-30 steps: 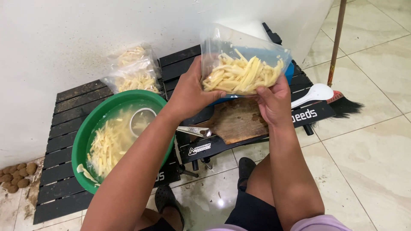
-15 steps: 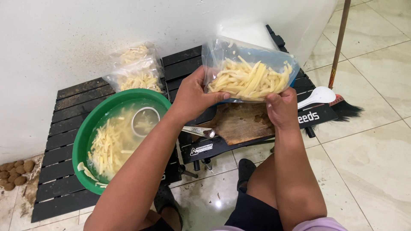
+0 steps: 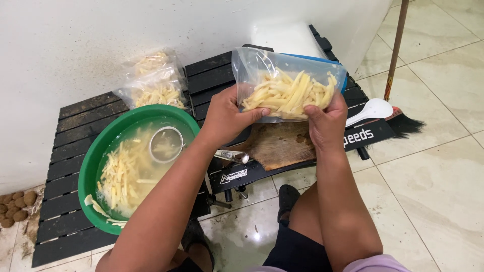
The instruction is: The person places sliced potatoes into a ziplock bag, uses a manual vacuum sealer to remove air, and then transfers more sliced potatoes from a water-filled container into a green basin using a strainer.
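Between both hands [image 3: 227,118] [image 3: 325,123]: clear bag [image 3: 287,75].

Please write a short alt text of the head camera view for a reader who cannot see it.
Both hands, left hand and right hand, hold a clear plastic bag of raw potato strips above a low black slatted table. Left of it stands a green round plastic basin with water and more strips.

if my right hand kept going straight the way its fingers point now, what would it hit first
The right hand already grips the clear plastic bag of pale cut potato sticks, fingers pointing up and away. Pushing on, it would press into that bag; beyond looks like the white wall, though depth is unclear.
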